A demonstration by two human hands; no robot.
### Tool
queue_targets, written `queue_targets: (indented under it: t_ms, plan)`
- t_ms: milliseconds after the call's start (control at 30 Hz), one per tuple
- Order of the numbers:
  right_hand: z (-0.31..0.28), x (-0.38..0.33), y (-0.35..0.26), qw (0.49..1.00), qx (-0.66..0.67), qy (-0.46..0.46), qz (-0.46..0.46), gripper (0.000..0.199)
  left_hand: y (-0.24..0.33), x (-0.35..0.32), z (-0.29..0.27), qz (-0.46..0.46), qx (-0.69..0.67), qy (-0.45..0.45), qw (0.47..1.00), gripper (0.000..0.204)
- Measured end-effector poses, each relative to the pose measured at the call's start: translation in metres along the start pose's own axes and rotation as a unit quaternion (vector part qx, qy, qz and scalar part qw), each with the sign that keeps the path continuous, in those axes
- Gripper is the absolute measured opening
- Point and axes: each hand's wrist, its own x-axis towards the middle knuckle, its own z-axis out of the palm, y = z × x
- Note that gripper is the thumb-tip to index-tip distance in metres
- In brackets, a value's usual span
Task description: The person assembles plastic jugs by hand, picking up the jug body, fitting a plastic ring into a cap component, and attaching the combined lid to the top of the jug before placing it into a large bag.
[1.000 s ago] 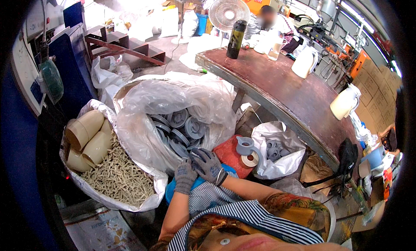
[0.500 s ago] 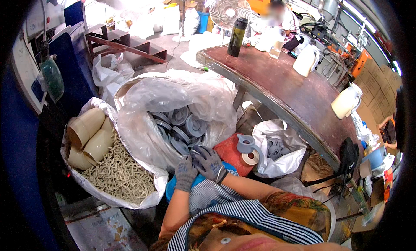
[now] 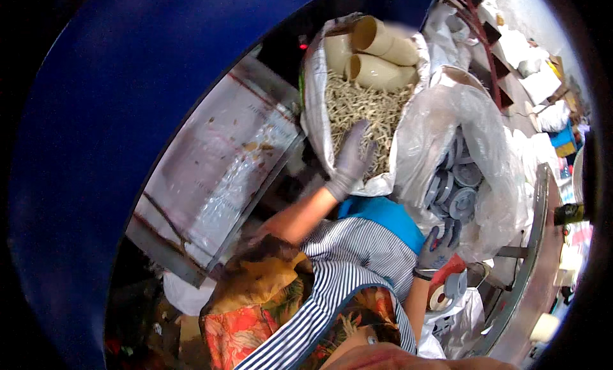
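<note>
My left hand (image 3: 351, 158), in a grey glove, reaches over the near part of a white woven sack (image 3: 310, 111). Its fingers look apart and somewhat blurred, with small beige stick-like pieces (image 3: 341, 105) under them. Curved beige tube-like parts (image 3: 382, 73) lie at the sack's far end. To the right, my gloved right hand (image 3: 439, 248) has its fingers stretched out and holds nothing visible. It is beside a clear plastic bag (image 3: 424, 127) of grey round lid-like parts (image 3: 462, 204). Close to that wrist are a grey ring-shaped part (image 3: 455, 284) and a tape roll (image 3: 440, 299) on something red.
A large dark blue panel (image 3: 128, 82) fills the left. Next to it slopes a pale, plastic-covered surface (image 3: 220, 140). The metal-edged table (image 3: 541, 242) stands at right, with a white bag (image 3: 469, 316) below it. A blue surface (image 3: 383, 213) shows by my striped apron.
The view has swung left. My hands, together before, are now apart: the left has moved over the beige pieces, while the right stays near the bag of grey parts.
</note>
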Motion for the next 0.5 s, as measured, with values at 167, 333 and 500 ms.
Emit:
queue_targets:
  t_ms: [167, 333, 500]
  plan:
    - [-0.001, 0.002, 0.004, 1.000, 0.029, -0.002, -0.003, 0.043, -0.057, -0.005, -0.168, -0.153, 0.195, 0.230, 0.941, 0.069]
    - [0.003, 0.006, 0.000, 0.999, 0.041, -0.012, -0.003, 0.042, -0.154, -0.078, -0.274, -0.311, 0.393, 0.338, 0.796, 0.070]
    - [0.004, 0.007, -0.001, 0.999, 0.026, -0.028, 0.014, 0.039, -0.189, -0.123, -0.254, -0.382, 0.195, 0.360, 0.829, 0.062]
